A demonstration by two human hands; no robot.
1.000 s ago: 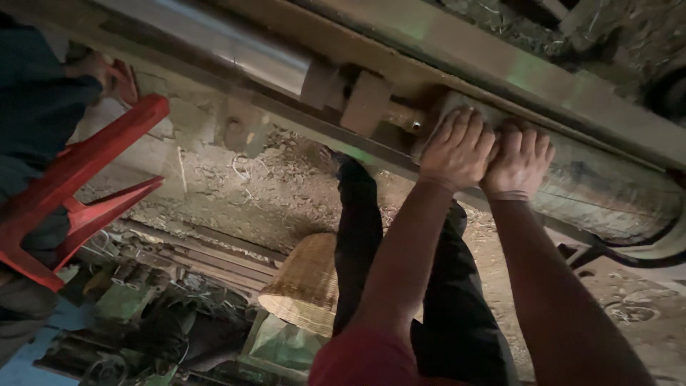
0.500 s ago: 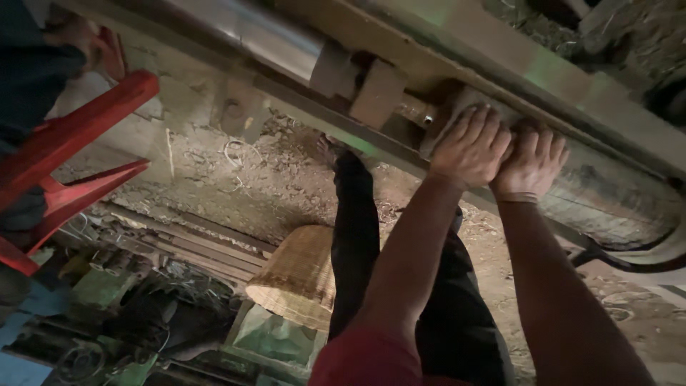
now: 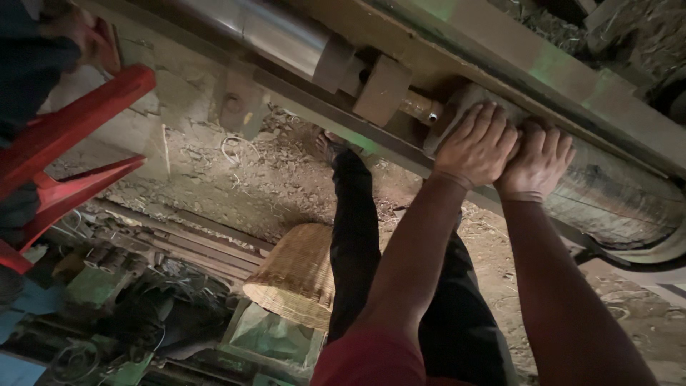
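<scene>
Woven basket point(image 3: 294, 280) on the dirt floor point(image 3: 243, 179), tipped on its side with the mouth turned away; contents cannot be told. It leans against a green machine housing point(image 3: 268, 336).

Long grey roller point(image 3: 614, 193) runs diagonally from upper middle to right edge. Surface dull, dusty, faintly ribbed, wrapped in what looks like worn cloth. Its near end meets a brass-coloured shaft point(image 3: 418, 107) that enters a square metal block point(image 3: 382, 89); beyond the block, a polished steel cylinder point(image 3: 264, 28) carries on to the upper left. A flat frame rail point(image 3: 557, 68) with green paint patches lies above the roller.

Left hand point(image 3: 477, 143) lies palm down on the roller's end, fingers spread and curled over the top; grip is a flat press, nothing enclosed. Right hand point(image 3: 536, 161) sits just beside it, touching, fingers likewise draped over the roller.

Person's dark trouser leg point(image 3: 357, 236) stands below the forearms. Red plastic chair point(image 3: 64, 143) at left, another person's dark sleeve point(image 3: 28, 64) above it. Greasy machine parts point(image 3: 107, 279) lower left.
</scene>
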